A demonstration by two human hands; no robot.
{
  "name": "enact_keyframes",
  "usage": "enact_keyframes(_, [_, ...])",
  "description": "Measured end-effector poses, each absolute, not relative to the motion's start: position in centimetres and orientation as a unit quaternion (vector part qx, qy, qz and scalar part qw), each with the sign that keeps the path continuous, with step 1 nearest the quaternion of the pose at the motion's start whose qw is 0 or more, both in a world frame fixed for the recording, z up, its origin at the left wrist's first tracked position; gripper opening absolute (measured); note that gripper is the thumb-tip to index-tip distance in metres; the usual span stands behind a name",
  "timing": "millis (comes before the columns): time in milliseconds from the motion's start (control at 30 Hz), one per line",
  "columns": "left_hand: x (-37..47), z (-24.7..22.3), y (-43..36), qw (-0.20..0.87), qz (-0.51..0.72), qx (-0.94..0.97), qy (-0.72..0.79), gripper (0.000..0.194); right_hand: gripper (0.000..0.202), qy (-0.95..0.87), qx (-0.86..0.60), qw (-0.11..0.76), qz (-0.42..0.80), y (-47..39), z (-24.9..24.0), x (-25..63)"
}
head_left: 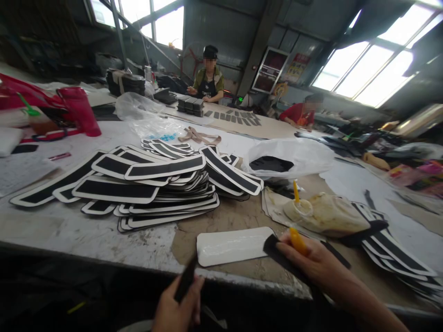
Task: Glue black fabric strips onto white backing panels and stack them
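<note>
My left hand (180, 299) is closed on a dark strip (187, 279) at the table's front edge. On the right, my right hand (311, 253) grips a black strip (278, 253), whose tip overlaps the right end of a white rounded panel (235, 246). Whether both hands hold one and the same strip, I cannot tell. A short yellow piece (298, 242) sticks up at the right hand's fingers; its kind is unclear. The panel lies flat, its surface shiny with wet-looking streaks.
A pile of white-edged black panels (173, 189) covers the left middle, with more panels (398, 249) at right. A stained yellowish bag (328, 214), a plastic bag (290, 157) and a red bottle (81, 110) stand around. Two people (209, 80) work farther back.
</note>
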State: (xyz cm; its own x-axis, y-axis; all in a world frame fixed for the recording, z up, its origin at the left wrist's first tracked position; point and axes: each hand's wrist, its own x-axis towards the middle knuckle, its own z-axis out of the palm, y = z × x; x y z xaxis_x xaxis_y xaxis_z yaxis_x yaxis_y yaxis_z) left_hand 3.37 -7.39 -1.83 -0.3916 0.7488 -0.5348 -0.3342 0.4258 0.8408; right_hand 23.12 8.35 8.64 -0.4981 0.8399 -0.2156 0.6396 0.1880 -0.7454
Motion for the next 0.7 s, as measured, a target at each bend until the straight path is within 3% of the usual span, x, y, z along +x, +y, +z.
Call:
enact_keyframes(100, [0.8,-1.2,-5.8,0.526,0.523,0.11,0.662,0.037,0.024,-0.869,-0.358,-0.047,0.339,9.5,9.1,19.6])
enact_keyframes(200, [-0.4,-0.6,-4.1,0.585,0.486,0.128,0.637,0.031,0.02,-0.892,-0.286,-0.123,0.328,10.2,7.9,15.3])
enact_keyframes(533, [-1.8,-0.2,-1.8,0.655,0.439,0.087,0.609,0.02,0.019,-0.913,-0.223,-0.177,0.291,11.8,4.0,10.3])
enact_keyframes(700, [-1.7,0.3,-1.0,0.656,0.411,0.093,0.626,0.027,0.021,-0.92,-0.217,-0.177,0.272,11.8,3.5,10.2])
